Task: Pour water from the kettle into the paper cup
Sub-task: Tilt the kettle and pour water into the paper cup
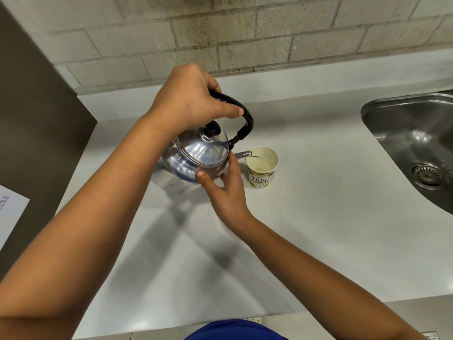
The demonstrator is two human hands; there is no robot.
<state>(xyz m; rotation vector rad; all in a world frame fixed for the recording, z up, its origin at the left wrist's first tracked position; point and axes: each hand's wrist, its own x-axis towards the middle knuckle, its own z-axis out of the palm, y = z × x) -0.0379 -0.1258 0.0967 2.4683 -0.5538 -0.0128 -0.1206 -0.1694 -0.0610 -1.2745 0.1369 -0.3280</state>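
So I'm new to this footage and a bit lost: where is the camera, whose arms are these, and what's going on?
There is no machine here. The one picture comes from a camera worn on a person's head, looking down at their own hands over a grey counter. The left hand grips the black handle of a steel kettle, which is tilted and lifted. The right hand steadies the kettle's body from below. Water runs from the spout into a paper cup standing on the counter. A steel sink is set into the counter on the right, and a brick wall rises behind.
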